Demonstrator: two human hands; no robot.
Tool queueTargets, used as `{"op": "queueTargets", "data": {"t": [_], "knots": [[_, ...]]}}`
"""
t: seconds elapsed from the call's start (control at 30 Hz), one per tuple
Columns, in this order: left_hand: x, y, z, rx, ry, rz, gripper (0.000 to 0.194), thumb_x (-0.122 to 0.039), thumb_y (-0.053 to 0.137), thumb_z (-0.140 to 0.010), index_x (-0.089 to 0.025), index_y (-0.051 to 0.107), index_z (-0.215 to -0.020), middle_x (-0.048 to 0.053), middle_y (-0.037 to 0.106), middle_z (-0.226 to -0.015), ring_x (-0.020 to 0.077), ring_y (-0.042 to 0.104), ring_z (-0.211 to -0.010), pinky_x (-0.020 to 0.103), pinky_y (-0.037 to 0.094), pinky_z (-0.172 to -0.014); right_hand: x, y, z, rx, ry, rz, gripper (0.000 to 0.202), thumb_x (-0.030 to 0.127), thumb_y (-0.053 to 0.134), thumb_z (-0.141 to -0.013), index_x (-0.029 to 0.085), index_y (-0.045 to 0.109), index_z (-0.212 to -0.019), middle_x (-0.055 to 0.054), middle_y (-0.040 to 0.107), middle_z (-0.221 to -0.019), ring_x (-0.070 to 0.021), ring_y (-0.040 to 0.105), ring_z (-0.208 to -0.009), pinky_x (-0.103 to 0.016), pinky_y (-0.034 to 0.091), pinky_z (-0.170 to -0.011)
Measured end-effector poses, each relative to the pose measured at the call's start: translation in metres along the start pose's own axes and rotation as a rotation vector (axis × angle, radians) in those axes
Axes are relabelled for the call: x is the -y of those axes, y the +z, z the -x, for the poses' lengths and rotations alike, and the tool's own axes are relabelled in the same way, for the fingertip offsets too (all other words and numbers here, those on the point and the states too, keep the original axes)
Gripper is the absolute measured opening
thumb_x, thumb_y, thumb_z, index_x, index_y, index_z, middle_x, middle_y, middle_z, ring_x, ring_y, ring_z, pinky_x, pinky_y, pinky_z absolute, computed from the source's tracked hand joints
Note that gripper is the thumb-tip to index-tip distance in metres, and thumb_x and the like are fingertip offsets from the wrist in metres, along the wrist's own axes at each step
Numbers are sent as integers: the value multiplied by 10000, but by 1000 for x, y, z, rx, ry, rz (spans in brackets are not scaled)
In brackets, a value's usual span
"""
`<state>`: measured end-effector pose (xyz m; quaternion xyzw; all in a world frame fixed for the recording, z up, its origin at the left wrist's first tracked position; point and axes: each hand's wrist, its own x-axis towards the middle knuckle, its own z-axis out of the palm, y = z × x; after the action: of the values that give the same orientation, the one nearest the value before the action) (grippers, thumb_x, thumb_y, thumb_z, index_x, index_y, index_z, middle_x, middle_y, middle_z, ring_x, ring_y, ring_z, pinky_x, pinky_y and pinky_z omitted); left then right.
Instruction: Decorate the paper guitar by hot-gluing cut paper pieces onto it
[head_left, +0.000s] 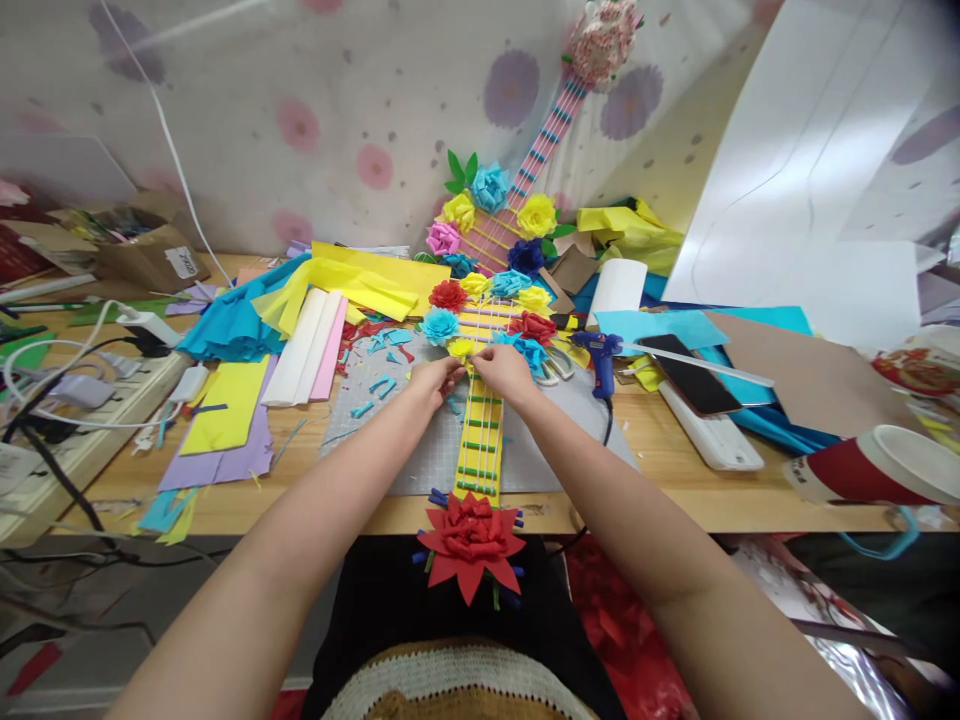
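Observation:
A yellow paper guitar [480, 430] lies on the grey cutting mat [405, 455], its neck toward me, with white strings and green frets. A red paper flower [471, 535] covers its head, which overhangs the table edge. Red, blue and yellow paper flowers ring its body. Where neck meets body, my left hand [437, 382] and my right hand [504, 370] pinch at a small yellow paper flower [460, 348] from either side. Both hands are closed, and the fingertips partly hide what they grip. Close to my right hand lie scissors [556, 368].
A blue glue gun [602, 360] with its cord stands to the right, near a black phone [686, 372], a white case [709, 425] and a paper cup [877, 465]. Leftward are crepe paper [240, 305] and a power strip [90, 440]. A pink paper guitar [536, 160] leans behind.

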<state>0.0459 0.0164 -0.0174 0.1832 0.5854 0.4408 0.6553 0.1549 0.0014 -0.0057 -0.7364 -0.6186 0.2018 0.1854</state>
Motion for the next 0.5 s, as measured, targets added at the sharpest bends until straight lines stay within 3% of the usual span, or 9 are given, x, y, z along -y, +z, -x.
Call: {"op": "queueTargets", "data": {"t": [0.2, 0.5], "knots": [[-2, 0, 1, 6, 17, 10, 84, -62, 625, -660, -117, 564, -642, -5, 588, -506, 51, 550, -441, 133, 292, -371, -2, 1, 1, 19, -67, 19, 271, 218, 519, -785, 206, 732, -951, -46, 721, -1018, -192, 646, -953, -255, 451, -771], [-10, -8, 6, 10, 121, 14, 51, -147, 523, -646, -159, 479, -670, 60, 691, -751, 78, 557, -473, 172, 286, -384, 0, 4, -6, 7, -96, 45, 324, 234, 520, -784, 226, 717, -1041, -46, 724, -993, -188, 654, -895, -256, 462, -756]]}}
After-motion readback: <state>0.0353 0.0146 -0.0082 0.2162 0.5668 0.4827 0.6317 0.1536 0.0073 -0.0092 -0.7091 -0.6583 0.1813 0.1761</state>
